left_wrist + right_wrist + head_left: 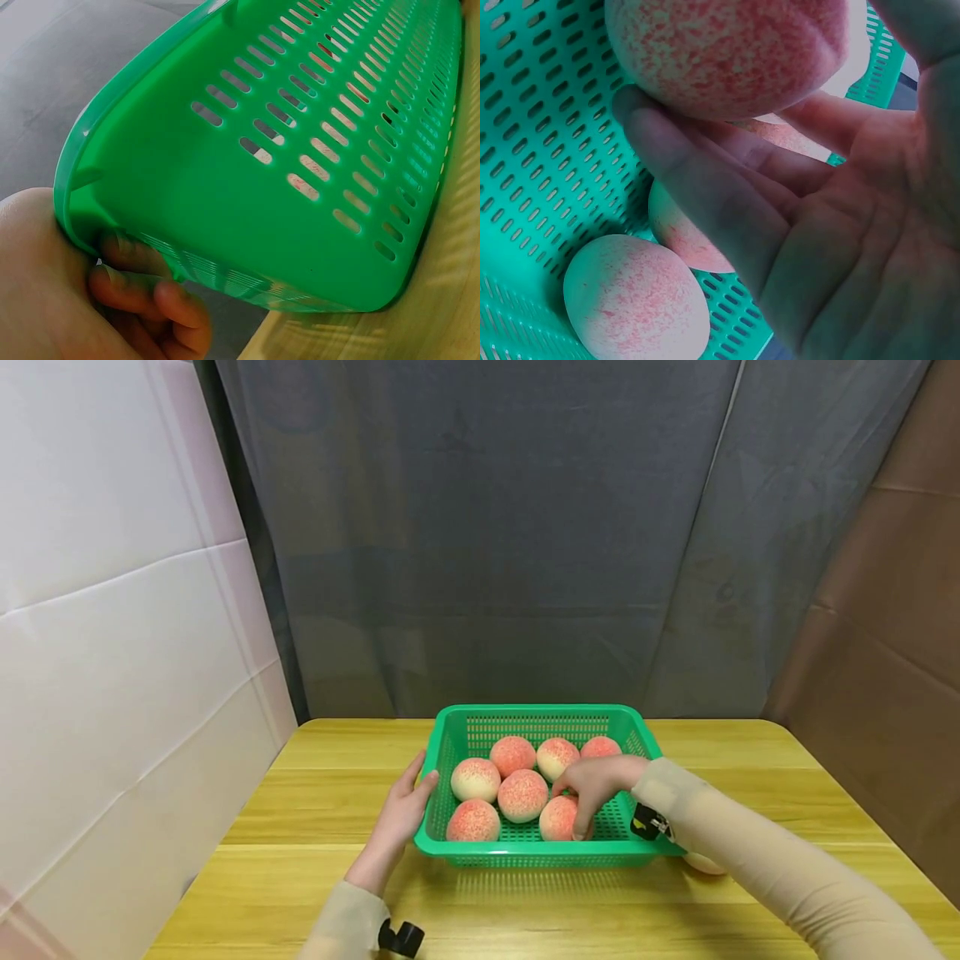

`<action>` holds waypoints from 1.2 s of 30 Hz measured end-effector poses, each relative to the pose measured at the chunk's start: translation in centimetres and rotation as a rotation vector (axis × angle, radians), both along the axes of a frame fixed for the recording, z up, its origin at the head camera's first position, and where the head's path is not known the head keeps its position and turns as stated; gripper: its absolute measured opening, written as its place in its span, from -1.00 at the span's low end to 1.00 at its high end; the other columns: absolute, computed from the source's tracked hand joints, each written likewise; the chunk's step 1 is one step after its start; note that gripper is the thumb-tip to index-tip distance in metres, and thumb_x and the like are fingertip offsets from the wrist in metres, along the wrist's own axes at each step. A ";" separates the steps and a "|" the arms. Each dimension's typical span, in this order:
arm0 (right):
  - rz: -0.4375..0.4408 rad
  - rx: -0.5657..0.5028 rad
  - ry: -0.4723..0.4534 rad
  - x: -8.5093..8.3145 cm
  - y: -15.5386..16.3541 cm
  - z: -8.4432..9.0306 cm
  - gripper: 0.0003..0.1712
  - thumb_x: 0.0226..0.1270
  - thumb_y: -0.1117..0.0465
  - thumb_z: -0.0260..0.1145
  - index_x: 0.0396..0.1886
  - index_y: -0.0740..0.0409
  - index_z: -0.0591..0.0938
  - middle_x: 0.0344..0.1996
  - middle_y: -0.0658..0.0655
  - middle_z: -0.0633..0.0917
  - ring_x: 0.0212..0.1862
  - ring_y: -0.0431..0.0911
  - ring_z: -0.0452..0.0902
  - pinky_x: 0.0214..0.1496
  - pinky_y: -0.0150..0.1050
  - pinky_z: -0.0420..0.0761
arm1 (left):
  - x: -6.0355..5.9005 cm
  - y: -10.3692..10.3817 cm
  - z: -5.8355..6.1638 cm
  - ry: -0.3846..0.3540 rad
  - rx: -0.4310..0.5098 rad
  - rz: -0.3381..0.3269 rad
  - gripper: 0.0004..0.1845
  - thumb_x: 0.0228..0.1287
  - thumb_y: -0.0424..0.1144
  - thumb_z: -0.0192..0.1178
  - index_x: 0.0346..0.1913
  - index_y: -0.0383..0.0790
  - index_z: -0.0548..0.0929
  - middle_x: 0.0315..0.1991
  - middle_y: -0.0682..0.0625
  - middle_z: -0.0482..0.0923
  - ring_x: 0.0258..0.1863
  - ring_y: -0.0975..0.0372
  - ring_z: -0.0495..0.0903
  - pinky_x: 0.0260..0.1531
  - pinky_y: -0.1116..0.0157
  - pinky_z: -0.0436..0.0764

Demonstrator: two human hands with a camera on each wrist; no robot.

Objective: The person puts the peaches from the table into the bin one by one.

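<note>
A green plastic basket [534, 850] with slotted walls stands on the table and holds several peaches, pink-speckled over cream. My left hand [405, 806] grips its left rim, the thumb lying over the edge. In the left wrist view the curled fingers [131, 289] show under that rim, against the outer wall. Inside the basket, my right hand [596, 785] has thumb and fingers round the front-right peach [557, 818]. That peach [727, 52] fills the top of the right wrist view, with another peach [637, 300] lying below the hand.
One more peach [705, 863] lies on the wooden table [315, 827] by the basket's front-right corner, partly hidden by the right sleeve. Behind the table hangs a dark grey curtain [480, 543]. A white sheet [127, 635] borders the left side and a brown one [885, 635] the right.
</note>
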State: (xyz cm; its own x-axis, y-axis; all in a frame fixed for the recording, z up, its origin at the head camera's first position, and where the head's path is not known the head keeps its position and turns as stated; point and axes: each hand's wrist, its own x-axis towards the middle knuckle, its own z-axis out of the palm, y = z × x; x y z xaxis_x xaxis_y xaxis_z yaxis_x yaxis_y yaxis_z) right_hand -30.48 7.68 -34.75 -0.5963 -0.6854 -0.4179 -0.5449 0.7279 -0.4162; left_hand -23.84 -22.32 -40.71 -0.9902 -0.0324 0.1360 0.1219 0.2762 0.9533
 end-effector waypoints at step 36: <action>0.096 -0.034 0.015 -0.3 -0.5 -1.0 -0.66 -0.07 0.26 0.51 -0.23 -0.02 0.64 -0.54 -0.15 0.42 -0.49 -0.27 0.21 -0.42 -0.34 0.26 | -0.1 0.0 0.0 -0.009 0.008 0.001 -0.35 0.53 -0.13 -0.04 0.52 -0.32 0.03 0.48 -0.30 0.02 0.43 -0.17 0.02 0.31 -0.15 0.14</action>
